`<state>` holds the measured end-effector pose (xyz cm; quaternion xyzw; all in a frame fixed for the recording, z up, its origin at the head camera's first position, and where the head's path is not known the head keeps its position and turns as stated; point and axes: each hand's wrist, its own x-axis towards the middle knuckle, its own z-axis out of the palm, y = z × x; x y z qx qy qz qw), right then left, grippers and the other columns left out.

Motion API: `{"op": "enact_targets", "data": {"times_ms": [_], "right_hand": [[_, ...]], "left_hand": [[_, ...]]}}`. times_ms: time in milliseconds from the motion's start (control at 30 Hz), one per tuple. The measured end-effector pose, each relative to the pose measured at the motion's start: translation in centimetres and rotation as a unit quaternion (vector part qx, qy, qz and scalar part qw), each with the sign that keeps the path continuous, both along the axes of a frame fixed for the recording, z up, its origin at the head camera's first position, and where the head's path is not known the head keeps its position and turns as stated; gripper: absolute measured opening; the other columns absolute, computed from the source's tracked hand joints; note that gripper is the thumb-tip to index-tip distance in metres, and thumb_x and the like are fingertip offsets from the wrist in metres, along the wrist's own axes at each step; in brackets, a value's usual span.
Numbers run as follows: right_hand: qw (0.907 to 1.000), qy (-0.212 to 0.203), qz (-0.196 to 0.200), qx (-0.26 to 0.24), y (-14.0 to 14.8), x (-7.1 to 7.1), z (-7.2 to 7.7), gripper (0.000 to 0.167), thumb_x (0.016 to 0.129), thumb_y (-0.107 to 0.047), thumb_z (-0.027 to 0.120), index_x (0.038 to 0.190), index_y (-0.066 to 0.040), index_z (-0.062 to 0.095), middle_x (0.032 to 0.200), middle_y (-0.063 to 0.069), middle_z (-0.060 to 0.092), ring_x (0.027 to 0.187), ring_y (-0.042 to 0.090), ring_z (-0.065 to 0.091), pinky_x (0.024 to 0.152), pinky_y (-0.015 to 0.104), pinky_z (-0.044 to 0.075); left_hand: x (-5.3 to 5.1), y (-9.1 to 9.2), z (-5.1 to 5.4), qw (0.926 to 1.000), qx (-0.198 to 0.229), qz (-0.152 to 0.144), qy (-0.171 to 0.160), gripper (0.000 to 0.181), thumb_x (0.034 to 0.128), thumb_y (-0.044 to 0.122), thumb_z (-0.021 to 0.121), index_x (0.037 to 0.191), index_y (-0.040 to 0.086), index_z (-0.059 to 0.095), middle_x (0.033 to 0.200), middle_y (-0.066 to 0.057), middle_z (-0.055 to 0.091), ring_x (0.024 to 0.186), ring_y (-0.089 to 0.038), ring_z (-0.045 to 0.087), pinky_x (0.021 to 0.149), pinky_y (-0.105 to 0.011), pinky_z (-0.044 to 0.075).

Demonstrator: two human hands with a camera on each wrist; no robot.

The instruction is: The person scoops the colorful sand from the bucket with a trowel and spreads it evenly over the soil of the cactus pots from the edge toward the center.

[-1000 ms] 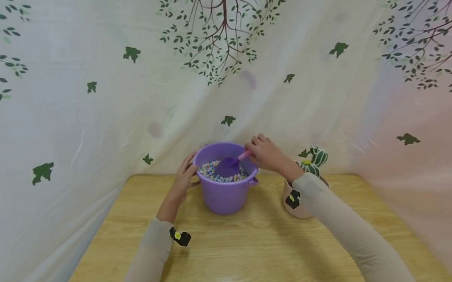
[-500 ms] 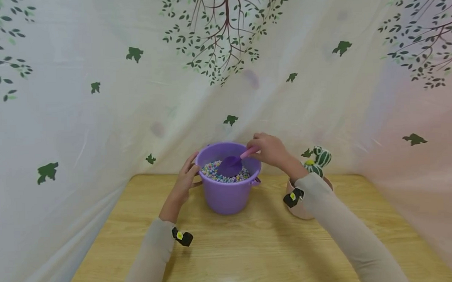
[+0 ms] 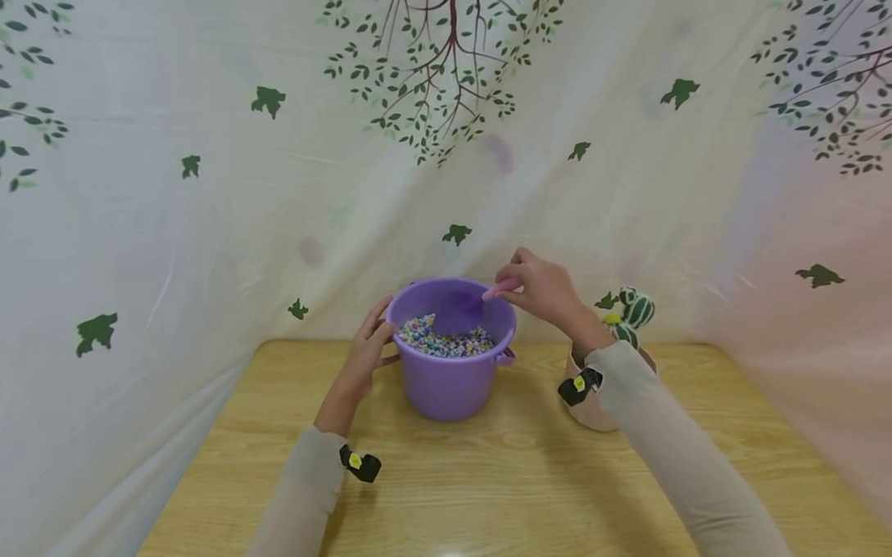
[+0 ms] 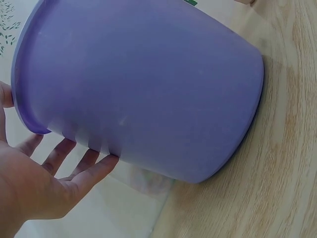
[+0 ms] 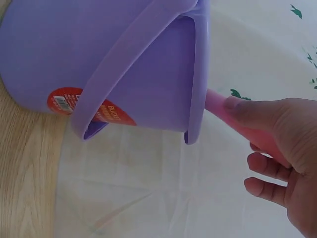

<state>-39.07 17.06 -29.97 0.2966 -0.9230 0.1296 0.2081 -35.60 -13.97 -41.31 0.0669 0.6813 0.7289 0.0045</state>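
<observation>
A purple bucket (image 3: 450,393) stands upright on the table, with small multicoloured beads (image 3: 441,340) inside. My left hand (image 3: 361,347) holds it at the left; the left wrist view has the fingertips against the wall below the rim and the thumb at the rim. Over the right rim, my right hand (image 3: 542,287) grips the pink handle of a toy shovel (image 3: 500,290), thumb along the handle (image 5: 233,116) in the right wrist view. The shovel's purple blade is inside the bucket, near the back right wall, dim and partly hidden.
A pinkish pot (image 3: 592,413) with a green-and-white cactus (image 3: 636,310) stands right of the bucket, partly behind my right forearm. The bucket's carrying handle (image 5: 124,59) hangs down its right side. A printed cloth (image 3: 340,192) hangs behind the wooden table (image 3: 439,492).
The shovel blade has moved from over the beads toward the bucket's back right wall, and more beads show. My right hand has risen slightly. The left hand stays on the bucket.
</observation>
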Motion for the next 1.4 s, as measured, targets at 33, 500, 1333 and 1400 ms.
{"op": "enact_targets", "data": {"times_ms": [33, 500, 1333, 1400], "right_hand": [[0.9999, -0.009, -0.005, 0.005, 0.0, -0.1, 0.0, 0.026, 0.088, -0.029, 0.080, 0.105, -0.009, 0.079, 0.095, 0.006, 0.057, 0.079, 0.021, 0.060, 0.065, 0.035, 0.052], [0.9976, -0.045, -0.037, 0.037, -0.9, 0.1, 1.3, 0.037, 0.083, -0.043, 0.081, 0.099, -0.010, 0.080, 0.092, 0.006, 0.059, 0.077, 0.022, 0.059, 0.065, 0.039, 0.051], [0.9957, -0.083, -0.030, 0.028, -2.3, -1.4, -1.3, 0.028, 0.086, -0.028, 0.083, 0.105, -0.009, 0.079, 0.093, 0.008, 0.061, 0.079, 0.023, 0.057, 0.067, 0.036, 0.051], [0.9961, -0.080, -0.027, 0.026, -2.4, -1.4, -1.6, 0.028, 0.086, -0.029, 0.082, 0.105, -0.009, 0.079, 0.093, 0.008, 0.061, 0.080, 0.023, 0.058, 0.068, 0.036, 0.052]], "left_hand": [[0.0, 0.0, -0.1, 1.0000, 0.000, -0.003, 0.001, 0.066, 0.1002, 0.024, 0.047, 0.162, 0.031, 0.026, 0.154, -0.018, 0.041, 0.138, -0.040, 0.047, 0.109, -0.063, 0.046], [0.1, -0.5, -0.9, 0.9995, 0.019, -0.027, -0.002, 0.059, 0.1058, 0.025, 0.048, 0.162, 0.032, 0.029, 0.153, -0.020, 0.041, 0.139, -0.042, 0.046, 0.109, -0.062, 0.046], [-0.2, -1.3, -0.6, 0.9969, 0.002, -0.042, 0.067, 0.065, 0.1017, 0.016, 0.062, 0.160, 0.019, 0.033, 0.149, -0.025, 0.045, 0.128, -0.042, 0.056, 0.093, -0.042, 0.061], [-0.1, -1.5, -0.6, 0.9966, -0.002, -0.045, 0.068, 0.066, 0.1012, 0.015, 0.062, 0.161, 0.019, 0.033, 0.149, -0.026, 0.045, 0.127, -0.043, 0.056, 0.092, -0.042, 0.061]]}}
